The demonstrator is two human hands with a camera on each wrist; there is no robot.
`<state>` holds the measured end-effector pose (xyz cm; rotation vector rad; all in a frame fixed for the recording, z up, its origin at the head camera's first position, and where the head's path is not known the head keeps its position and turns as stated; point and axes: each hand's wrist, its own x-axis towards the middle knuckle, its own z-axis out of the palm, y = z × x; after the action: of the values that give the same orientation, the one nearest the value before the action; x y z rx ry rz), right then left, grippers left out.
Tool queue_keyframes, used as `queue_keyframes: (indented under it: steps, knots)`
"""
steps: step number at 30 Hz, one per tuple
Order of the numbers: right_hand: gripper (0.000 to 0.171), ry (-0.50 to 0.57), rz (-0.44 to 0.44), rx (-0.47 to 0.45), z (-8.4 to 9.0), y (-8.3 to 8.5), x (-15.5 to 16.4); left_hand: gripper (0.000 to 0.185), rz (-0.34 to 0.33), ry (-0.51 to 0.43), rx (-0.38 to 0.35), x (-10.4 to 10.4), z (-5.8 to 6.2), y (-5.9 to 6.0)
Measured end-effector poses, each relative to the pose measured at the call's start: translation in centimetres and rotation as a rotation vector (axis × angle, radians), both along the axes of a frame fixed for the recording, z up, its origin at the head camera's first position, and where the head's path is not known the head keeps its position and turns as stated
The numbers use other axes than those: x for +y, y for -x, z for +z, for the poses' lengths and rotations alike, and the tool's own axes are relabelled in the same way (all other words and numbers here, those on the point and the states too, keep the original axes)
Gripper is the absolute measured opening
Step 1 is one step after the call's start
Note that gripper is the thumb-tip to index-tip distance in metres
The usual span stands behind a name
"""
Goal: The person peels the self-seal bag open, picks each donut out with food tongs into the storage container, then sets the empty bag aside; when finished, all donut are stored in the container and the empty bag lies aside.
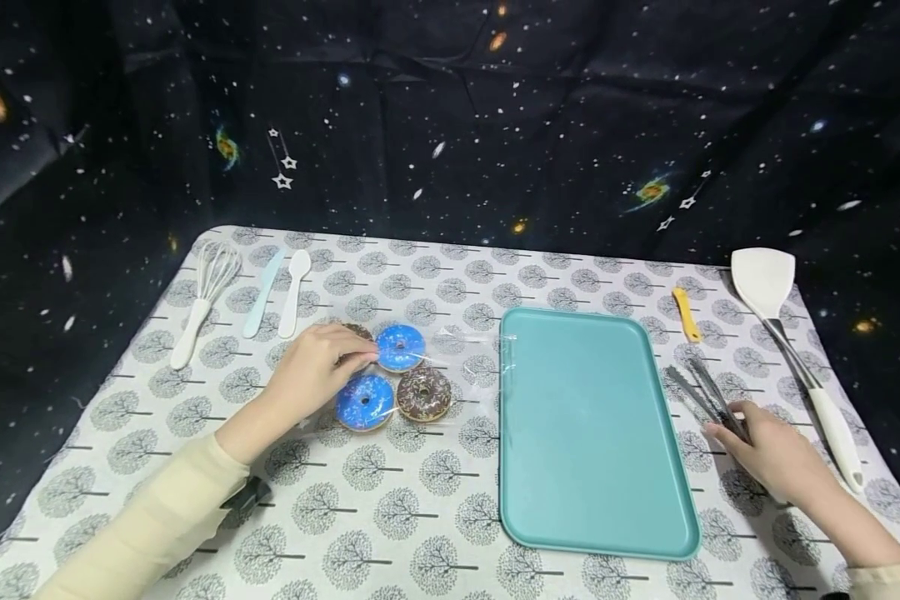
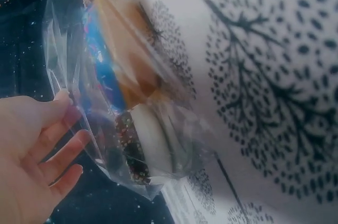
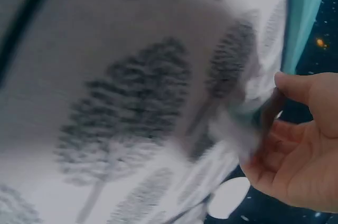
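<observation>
Listed left to right across the worktop, clock bearings taken from the tray.

Item 1, far at ten o'clock: whisk, pale scraper and white spoon, lying side by side, untouched.

Item 2, at nine o'clock: left hand, fingers curled onto a clear bag holding four doughnuts: two blue-iced, one chocolate with sprinkles, one mostly hidden under the fingers. The left wrist view shows the fingertips pinching the film at its edge. Advice: hold the film only, not the icing, and keep the pack flat so that the doughnuts do not slide against each other.

Item 3, centre: teal tray, just beside the bag's loose end.

Item 4, at three o'clock: tongs, dark metal, lying on the cloth, with the right hand at their near end. Fingers look half closed on the handle, though the blurred right wrist view leaves the hold uncertain. Advice: take both arms of the tongs together, well back from the tips.

Item 5, at two o'clock: yellow tool; white spatula along the right edge.
</observation>
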<state>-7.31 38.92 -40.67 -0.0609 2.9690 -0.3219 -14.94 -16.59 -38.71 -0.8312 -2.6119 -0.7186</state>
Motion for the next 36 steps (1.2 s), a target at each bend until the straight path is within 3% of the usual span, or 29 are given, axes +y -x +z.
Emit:
queue_keyframes:
  steps: [3, 8, 14, 18, 27, 31, 36]
  knots:
    - [0.061, 0.021, 0.06, 0.06, 0.8, 0.4, -0.8, 0.015, -0.032, -0.028, 0.002, -0.3, 0.2, 0.2]
    - [0.054, 0.017, 0.198, 0.177, 1.9, 1.3, -3.0, 0.014, -0.098, -0.023, -0.07, -0.7, 0.6, 0.8]
    - [0.057, -0.039, 0.49, 0.501, 2.0, 2.9, -6.4, 0.016, -0.153, -0.031, -0.131, -1.2, 0.9, 1.6]
    - [0.055, -0.019, 0.597, 0.618, 2.4, 4.2, -8.7, 0.016, -0.175, -0.028, -0.15, -1.4, 1.2, 1.9]
    - [0.053, -0.015, 0.717, 0.645, 4.2, 6.6, -13.1, 0.013, -0.188, -0.023, -0.22, -1.5, 1.6, 2.5]
    - [0.038, -0.025, 0.793, 0.637, 4.1, 7.1, -15.1, 0.012, -0.184, -0.009, -0.224, -1.5, 1.6, 2.7]
    - [0.04, -0.017, 0.837, 0.581, 3.4, 7.3, -17.3, 0.012, -0.184, -0.013, -0.251, -1.4, 1.7, 2.7]
